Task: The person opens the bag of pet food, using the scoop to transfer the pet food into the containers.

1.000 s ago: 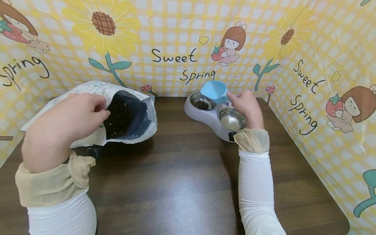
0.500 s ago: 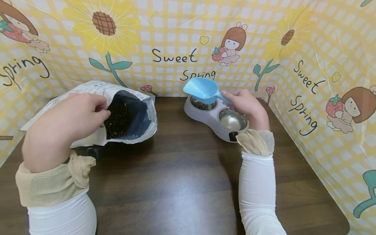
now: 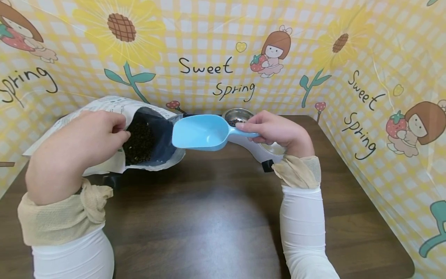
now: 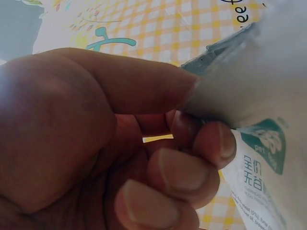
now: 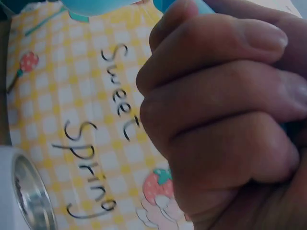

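Note:
A light blue scoop [image 3: 202,131] hangs level above the table, its bowl showing no kibble and its lip at the mouth of the food bag [image 3: 179,155]. My right hand [image 3: 275,130] grips the scoop's handle; in the right wrist view the fingers [image 5: 216,91] curl round it. With thumb and fingers my left hand [image 3: 83,135] pinches the bag's edge, and the left wrist view shows the bag's printed wall [image 4: 259,158] beside the fingertips. Dark brown kibble [image 3: 139,143] lies inside the bag. Behind my right hand stands a double pet bowl [image 3: 244,145], partly hidden.
Some kibble sits in the double bowl's far steel dish [image 3: 238,113]; the near dish [image 3: 273,148] is mostly covered by my right hand. The brown wooden table [image 3: 209,217] is bordered by a yellow checked cloth [image 3: 202,38] at the back and sides.
My right hand has turned the scoop upright from over the far dish and carried it left to the bag's mouth. The left hand and bag have stayed put.

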### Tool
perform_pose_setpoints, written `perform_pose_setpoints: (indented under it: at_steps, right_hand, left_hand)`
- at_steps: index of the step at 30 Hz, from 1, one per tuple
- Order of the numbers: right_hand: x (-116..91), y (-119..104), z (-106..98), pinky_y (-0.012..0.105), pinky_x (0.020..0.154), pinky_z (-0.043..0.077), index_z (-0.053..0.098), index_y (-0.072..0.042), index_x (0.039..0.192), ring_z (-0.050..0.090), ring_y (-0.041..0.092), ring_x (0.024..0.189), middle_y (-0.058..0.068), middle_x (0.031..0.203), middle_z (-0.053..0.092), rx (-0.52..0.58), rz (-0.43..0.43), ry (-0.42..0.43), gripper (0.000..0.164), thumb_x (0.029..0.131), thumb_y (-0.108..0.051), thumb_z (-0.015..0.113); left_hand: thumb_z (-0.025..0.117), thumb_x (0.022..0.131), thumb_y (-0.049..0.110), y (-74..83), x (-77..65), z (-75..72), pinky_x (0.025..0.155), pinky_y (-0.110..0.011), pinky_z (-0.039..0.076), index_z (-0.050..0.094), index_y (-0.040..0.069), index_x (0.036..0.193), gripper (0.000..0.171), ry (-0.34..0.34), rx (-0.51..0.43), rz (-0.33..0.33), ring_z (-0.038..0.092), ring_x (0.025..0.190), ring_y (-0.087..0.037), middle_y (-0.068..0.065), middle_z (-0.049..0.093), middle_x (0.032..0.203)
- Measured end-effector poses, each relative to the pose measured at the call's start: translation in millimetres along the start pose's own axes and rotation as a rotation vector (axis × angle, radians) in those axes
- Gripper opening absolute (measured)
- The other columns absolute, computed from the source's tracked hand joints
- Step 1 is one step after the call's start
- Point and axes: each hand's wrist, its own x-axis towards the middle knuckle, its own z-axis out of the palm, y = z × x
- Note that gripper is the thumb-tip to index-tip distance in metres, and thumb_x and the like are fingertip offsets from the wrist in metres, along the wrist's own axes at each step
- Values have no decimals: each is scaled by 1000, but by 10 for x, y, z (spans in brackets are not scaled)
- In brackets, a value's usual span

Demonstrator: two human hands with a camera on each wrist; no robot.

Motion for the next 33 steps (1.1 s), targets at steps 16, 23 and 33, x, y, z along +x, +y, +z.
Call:
perform_pose_setpoints:
  at_steps: [16, 23, 33]
  right_hand:
    - [307, -332, 499, 22, 41, 27, 64, -7, 68, 34, 13, 43, -4, 51, 43, -23, -40, 31, 39, 98, -31, 57]
    - [380, -468, 762, 24, 45, 29, 62, -11, 67, 36, 13, 46, -3, 54, 40, -281, -61, 145, 40, 99, -35, 56]
    - [512, -593, 1249, 30, 52, 49, 63, -11, 88, 54, 13, 58, -1, 66, 52, -850, -307, 367, 31, 100, -39, 56]
  left_hand:
    - [52, 92, 10, 22, 8, -7, 53, -33, 30, 45, 9, 64, 30, -41, -12, -23, 41, 56, -22, -3, 38, 55]
    - [52, 93, 10, 25, 17, -1, 55, -33, 30, 45, 9, 64, 30, -50, -14, -27, 42, 57, -22, -4, 39, 55]
    - [53, 93, 10, 19, 25, 17, 55, -33, 30, 44, 9, 63, 31, -42, -14, -14, 41, 56, -22, -4, 38, 55]
